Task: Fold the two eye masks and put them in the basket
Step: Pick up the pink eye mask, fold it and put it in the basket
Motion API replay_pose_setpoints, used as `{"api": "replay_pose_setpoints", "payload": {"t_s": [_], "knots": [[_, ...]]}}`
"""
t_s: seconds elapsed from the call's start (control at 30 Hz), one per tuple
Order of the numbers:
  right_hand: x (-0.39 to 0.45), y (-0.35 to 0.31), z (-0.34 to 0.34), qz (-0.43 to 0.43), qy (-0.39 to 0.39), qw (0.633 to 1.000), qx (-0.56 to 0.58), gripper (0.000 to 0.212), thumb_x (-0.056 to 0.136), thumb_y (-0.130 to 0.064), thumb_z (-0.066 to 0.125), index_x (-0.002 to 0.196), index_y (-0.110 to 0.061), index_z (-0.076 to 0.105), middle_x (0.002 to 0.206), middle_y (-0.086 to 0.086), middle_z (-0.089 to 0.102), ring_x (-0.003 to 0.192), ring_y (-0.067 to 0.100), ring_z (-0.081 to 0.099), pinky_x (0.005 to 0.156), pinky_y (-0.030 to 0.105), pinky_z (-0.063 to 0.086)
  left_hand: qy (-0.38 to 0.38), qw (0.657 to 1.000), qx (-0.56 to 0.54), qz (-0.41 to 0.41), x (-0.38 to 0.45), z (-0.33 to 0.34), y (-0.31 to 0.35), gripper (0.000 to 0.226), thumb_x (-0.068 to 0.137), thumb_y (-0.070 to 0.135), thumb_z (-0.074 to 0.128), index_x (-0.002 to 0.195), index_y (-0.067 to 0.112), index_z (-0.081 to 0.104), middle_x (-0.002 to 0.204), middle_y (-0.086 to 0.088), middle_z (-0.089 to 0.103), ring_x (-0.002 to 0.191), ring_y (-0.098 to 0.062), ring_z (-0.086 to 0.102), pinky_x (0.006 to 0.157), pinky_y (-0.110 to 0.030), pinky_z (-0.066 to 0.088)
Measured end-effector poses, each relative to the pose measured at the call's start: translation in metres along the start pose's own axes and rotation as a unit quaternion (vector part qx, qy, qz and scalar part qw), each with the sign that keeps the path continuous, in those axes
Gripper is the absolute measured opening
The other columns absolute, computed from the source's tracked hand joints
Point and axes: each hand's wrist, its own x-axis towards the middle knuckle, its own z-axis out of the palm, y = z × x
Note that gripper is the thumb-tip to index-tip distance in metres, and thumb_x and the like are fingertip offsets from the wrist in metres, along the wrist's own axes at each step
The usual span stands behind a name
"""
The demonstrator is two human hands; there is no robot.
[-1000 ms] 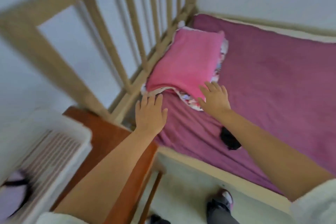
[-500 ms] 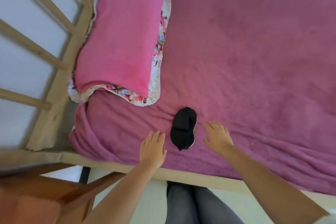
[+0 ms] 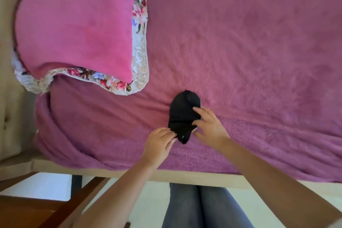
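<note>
Head view: a black eye mask (image 3: 182,114) lies on the purple blanket (image 3: 249,52), near the bed's near edge, right of the pink pillow (image 3: 74,24). The left hand (image 3: 158,145) pinches the mask's near tip; the right hand (image 3: 209,126), fingers spread, rests on its right side. Folding appears to be starting; the next move likely calls for bringing one end over the other. No basket shows.

the purple blanket (image 3: 249,52) lay open and bare to the right of and beyond the black eye mask (image 3: 182,114), leaving wide room there. to the left, the pink pillow (image 3: 74,24) blocked the far corner. both hands crowded the mask's near end, and the bed's wooden edge (image 3: 185,177) ran close below.
</note>
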Motion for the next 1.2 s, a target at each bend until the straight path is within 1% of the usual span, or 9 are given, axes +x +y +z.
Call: {"api": "replay_pose_setpoints", "payload": {"t_s": [0.1,0.27,0.47,0.67,0.73,0.83,0.93,1.03,1.2], "knots": [[0.022,0.000,-0.009,0.065,0.100,0.992,0.047,0.025,0.080,-0.019,0.061,0.095,0.001,0.065,0.138,0.022,0.043,0.131,0.041,0.033,0.105,0.054,0.037,0.055,0.994,-0.061,-0.068,0.031,-0.014,0.008,0.027,0.083,0.021,0.045,0.085,0.004,0.066,0.081,-0.012,0.072,0.086,-0.015,0.056,0.081,-0.024,0.037],[0.061,0.005,-0.023,0.155,0.066,0.984,0.056,0.048,0.086,-0.022,0.054,0.130,-0.010,0.040,0.148,0.011,0.026,0.135,0.029,0.023,0.109,0.036,0.030,0.001,0.970,-0.078,-0.230,0.090,-0.017,0.010,0.052,0.087,0.016,0.053,0.133,-0.001,0.034,0.136,-0.019,0.047,0.127,-0.032,0.042,0.105,-0.035,0.032],[0.065,0.005,-0.025,0.140,0.030,0.982,0.123,0.045,0.085,-0.009,0.053,0.129,-0.009,0.044,0.133,0.013,0.048,0.122,0.027,0.044,0.099,0.030,0.037,-0.067,0.942,-0.160,-0.288,0.099,-0.012,0.018,0.059,0.089,0.010,0.049,0.140,0.008,0.019,0.140,-0.016,0.044,0.126,-0.032,0.044,0.099,-0.036,0.038],[0.028,-0.035,-0.079,0.107,0.114,0.957,0.245,0.041,0.083,-0.002,0.053,0.123,-0.013,0.052,0.106,0.009,0.061,0.090,0.015,0.051,0.090,0.031,0.047,0.017,0.944,-0.251,-0.212,0.085,-0.067,0.052,0.064,0.089,0.007,0.051,0.141,0.010,0.014,0.147,-0.011,0.033,0.131,-0.025,0.038,0.104,-0.028,0.032],[0.011,-0.057,-0.106,0.063,0.130,0.956,0.255,0.045,0.086,-0.002,0.050,0.128,-0.017,0.047,0.094,0.002,0.055,0.083,0.017,0.052,0.085,0.031,0.049,0.058,0.952,-0.254,-0.159,0.080,-0.100,0.073,0.063,0.090,0.006,0.048,0.141,0.010,0.012,0.147,-0.002,0.027,0.133,-0.012,0.029,0.102,-0.011,0.025],[-0.021,-0.094,-0.154,-0.005,0.152,0.967,0.206,0.051,0.090,-0.004,0.043,0.138,-0.013,0.027,0.075,-0.009,0.044,0.064,0.008,0.043,0.068,0.005,0.039,0.108,0.960,-0.244,-0.089,0.074,-0.153,0.113,0.060,0.092,0.006,0.045,0.141,0.010,0.011,0.135,0.012,0.020,0.124,-0.001,0.020,0.085,0.016,0.013],[-0.055,-0.130,-0.206,-0.065,0.180,0.967,0.168,0.054,0.091,-0.002,0.039,0.140,-0.008,0.016,0.072,-0.019,0.032,0.066,-0.002,0.046,0.067,-0.002,0.034,0.145,0.962,-0.232,-0.029,0.066,-0.205,0.154,0.061,0.092,0.007,0.044,0.142,0.012,0.009,0.146,0.004,0.023,0.131,-0.005,0.023,0.092,0.010,0.016],[-0.085,-0.159,-0.254,-0.119,0.234,0.952,0.158,0.053,0.089,0.000,0.041,0.138,-0.009,0.024,0.073,-0.016,0.039,0.069,-0.006,0.050,0.065,0.000,0.036,0.171,0.952,-0.255,0.019,0.057,-0.254,0.196,0.064,0.085,0.006,0.043,0.141,0.016,0.012,0.142,-0.011,0.034,0.127,-0.021,0.039,0.106,-0.024,0.035],[-0.121,-0.187,-0.316,-0.157,0.355,0.885,0.255,0.041,0.083,0.002,0.052,0.119,-0.017,0.054,0.095,-0.008,0.060,0.091,0.024,0.058,0.075,0.029,0.052,0.231,0.922,-0.284,0.123,0.047,-0.312,0.252,0.058,0.067,0.010,0.038,0.106,0.052,0.031,0.089,0.013,0.045,0.073,-0.009,0.049,0.059,-0.013,0.047]]}}
